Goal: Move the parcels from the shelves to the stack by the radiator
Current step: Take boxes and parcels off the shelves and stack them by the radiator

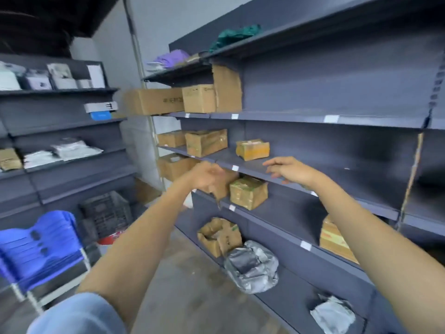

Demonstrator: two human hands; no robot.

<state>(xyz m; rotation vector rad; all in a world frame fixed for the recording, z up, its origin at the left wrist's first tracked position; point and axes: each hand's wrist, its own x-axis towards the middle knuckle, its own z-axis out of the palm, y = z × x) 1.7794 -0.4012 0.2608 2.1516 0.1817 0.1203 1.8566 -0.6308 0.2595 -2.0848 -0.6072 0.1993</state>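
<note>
Dark grey shelves (337, 118) run along my right, holding cardboard parcels. A small taped parcel (252, 149) sits on the middle shelf, just above and left of my right hand (291, 169), which reaches toward it with fingers loosely extended and holding nothing. My left hand (207, 177) hovers at the shelf edge with fingers loosely curled, empty, in front of a box on the shelf below. Beside it stands another taped parcel (249, 192). Larger boxes (206, 142) stand further left. The radiator and its stack are out of view.
Lower shelves carry a torn box (220, 236), grey plastic mailers (252, 268) and a yellow-brown box (334, 239). A second shelving unit (60, 126) with mailers stands at the left. Stacked blue chairs (41, 249) and a dark crate (106, 213) occupy the floor.
</note>
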